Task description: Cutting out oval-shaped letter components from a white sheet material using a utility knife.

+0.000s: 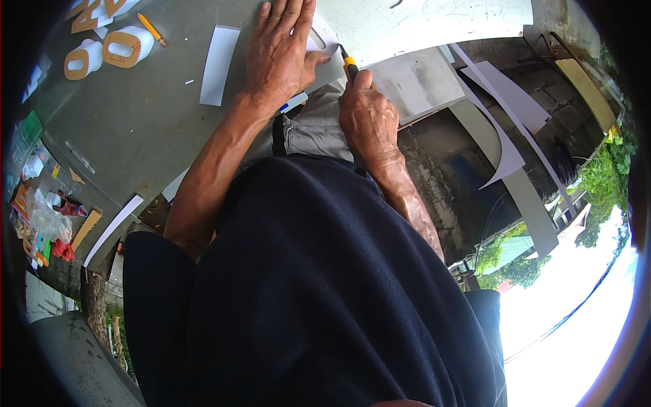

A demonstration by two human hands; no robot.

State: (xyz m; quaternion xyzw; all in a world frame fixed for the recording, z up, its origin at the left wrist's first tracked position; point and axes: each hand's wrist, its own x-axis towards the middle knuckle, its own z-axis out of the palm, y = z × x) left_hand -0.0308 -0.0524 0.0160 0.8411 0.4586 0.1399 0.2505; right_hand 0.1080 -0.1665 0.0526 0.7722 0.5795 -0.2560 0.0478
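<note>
A short yellow pencil is lying beside two rounded white ring-shaped pieces with tan faces. At the left, a crumpled clear plastic bag is resting near a bunched red scrap. Leafy green plants are showing at the far right.

- Worn grey tabletop spreading across the upper left
- Dark, stained concrete blockwork at right
- Sunlit green foliage beyond it
- Glaring white sky, lower right, crossed by a dark cable
</note>
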